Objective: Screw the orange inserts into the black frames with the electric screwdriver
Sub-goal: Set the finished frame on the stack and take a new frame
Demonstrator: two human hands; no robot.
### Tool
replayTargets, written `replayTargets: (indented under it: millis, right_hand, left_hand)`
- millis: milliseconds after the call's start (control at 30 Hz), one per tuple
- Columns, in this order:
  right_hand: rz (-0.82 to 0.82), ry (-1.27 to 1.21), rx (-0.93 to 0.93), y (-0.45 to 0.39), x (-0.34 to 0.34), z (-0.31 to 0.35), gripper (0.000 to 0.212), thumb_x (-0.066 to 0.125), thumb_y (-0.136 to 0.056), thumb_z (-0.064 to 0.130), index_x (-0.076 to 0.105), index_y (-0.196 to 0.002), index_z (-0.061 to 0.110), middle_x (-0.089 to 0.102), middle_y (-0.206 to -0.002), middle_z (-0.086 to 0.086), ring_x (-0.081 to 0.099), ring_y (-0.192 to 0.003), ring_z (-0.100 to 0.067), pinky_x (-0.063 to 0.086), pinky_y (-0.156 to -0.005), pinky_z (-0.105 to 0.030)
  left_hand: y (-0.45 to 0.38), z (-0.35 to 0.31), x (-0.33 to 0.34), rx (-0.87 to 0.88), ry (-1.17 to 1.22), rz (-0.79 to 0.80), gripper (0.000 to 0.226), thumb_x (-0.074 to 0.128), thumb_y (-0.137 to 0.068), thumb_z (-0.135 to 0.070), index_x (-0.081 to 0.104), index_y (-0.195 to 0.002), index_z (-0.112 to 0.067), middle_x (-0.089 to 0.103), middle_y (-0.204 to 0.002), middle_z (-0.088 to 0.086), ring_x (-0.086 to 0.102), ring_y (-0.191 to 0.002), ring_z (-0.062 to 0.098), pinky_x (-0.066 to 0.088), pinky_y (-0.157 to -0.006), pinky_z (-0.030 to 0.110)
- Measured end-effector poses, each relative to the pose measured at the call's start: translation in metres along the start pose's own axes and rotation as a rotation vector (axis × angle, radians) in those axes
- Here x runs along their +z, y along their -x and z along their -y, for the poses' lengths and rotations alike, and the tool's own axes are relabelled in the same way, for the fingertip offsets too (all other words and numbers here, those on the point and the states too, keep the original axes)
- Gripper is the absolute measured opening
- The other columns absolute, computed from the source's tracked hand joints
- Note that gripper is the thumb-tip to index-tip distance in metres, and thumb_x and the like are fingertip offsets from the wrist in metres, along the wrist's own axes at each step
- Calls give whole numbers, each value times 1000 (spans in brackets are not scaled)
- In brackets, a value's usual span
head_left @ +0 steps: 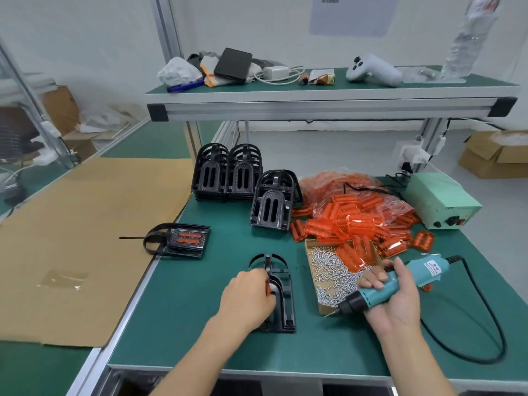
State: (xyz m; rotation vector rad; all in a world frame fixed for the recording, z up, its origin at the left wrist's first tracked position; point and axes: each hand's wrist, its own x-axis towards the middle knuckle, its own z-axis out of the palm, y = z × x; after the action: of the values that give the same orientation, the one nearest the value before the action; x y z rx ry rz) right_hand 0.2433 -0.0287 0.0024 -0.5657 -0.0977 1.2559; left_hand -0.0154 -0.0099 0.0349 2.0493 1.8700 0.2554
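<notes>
The black frame (281, 295) lies on the mat left of the screw box (328, 277), long axis running away from the person; the left hand (248, 298) grips its left edge, while the right hand (393, 295), wrapped round the electric screwdriver (380, 290), holds the bit aimed leftward toward the frame, just beside that box

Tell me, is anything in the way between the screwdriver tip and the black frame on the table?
Nothing visible. Bare green mat lies between the electric screwdriver in the right hand and the black frame held by the left hand.

Single head view: looks forward, down, close over green bench (177, 324); wide-angle.
</notes>
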Motion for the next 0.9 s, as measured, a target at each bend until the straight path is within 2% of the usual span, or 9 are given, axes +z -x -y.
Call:
replayTargets:
  millis: [133, 233, 333, 467, 567, 633, 733, 800, 900]
  right_hand:
    - [-22, -5, -4, 0, 2, 0, 22, 62, -100, 30, 56, -81, 21, 40, -62, 8, 39, -49, -4, 41, -50, -19]
    - [-30, -8, 1, 0, 2, 0, 22, 62, -100, 30, 56, -81, 21, 40, -63, 8, 39, -50, -5, 41, -51, -19]
    - [-30, -6, 2, -1, 1, -1, 22, 63, -100, 30, 57, -81, 21, 40, -63, 8, 39, -50, -5, 41, -52, -19]
    - [-22, -11, 4, -1, 0, -1, 22, 64, -100, 30, 57, -81, 22, 40, -64, 8, 38, -51, -5, 41, -52, -19]
    - [-22, -10, 7, 0, 0, 0, 22, 64, -100, 30, 57, -81, 21, 40, -64, 8, 38, -51, -5, 41, -52, -19]
    - [-21, -11, 5, -1, -1, -1, 23, 64, -100, 31, 58, -80, 21, 40, -63, 8, 38, -50, -5, 41, -52, -19]
    - [-22, -17, 4, -2, -1, -1, 24, 63, -100, 31, 59, -79, 21, 40, -63, 8, 38, -50, -5, 41, -51, -19]
    - [-16, -20, 10, -3, -2, -1, 25, 63, -100, 31, 59, -79, 21, 40, -63, 8, 39, -50, -5, 41, -52, -19]
    - [-12, -12, 14, -4, -3, -1, 24, 64, -100, 32, 58, -79, 22, 40, -63, 8, 39, -50, -5, 41, -52, -19]
  left_hand:
    - [-2, -9, 9, -17, -64, 18, 16, 61, -88, -28, 61, -97, -15, 67, -101, 8, 65, -94, 35, 44, -69, 34]
    - [2, -12, 14, -4, -75, 28, 17, 63, -88, -27, 64, -101, -16, 66, -100, 6, 64, -92, 33, 44, -69, 34]
    - [6, -11, 16, 17, -61, 30, 19, 59, -91, -31, 65, -103, -17, 66, -99, 6, 57, -83, 30, 46, -69, 34]
    - [10, -6, 16, 96, -42, 1, 14, 57, -94, -30, 54, -95, -17, 61, -91, 2, 51, -79, 26, 42, -66, 34]
    - [14, 3, 16, 224, -32, -63, 17, 62, -92, -36, 53, -95, -22, 54, -88, -7, 53, -98, 22, 46, -78, 33]
    - [16, 15, 16, 288, -79, -103, 34, 62, -87, -51, 61, -114, -30, 55, -105, -12, 40, -119, 17, 38, -94, 32]
    - [19, 33, 16, 371, -100, -76, 65, 58, -80, -64, 55, -138, -36, 42, -141, -19, 18, -139, 11, 21, -109, 35]
    - [19, 41, 16, 418, -100, -29, 68, 58, -82, -63, 53, -144, -35, 36, -153, -22, 11, -145, 7, 14, -114, 35]
    - [19, 47, 19, 438, -103, -1, 61, 60, -90, -58, 52, -146, -34, 34, -157, -23, 11, -147, 6, 14, -118, 37]
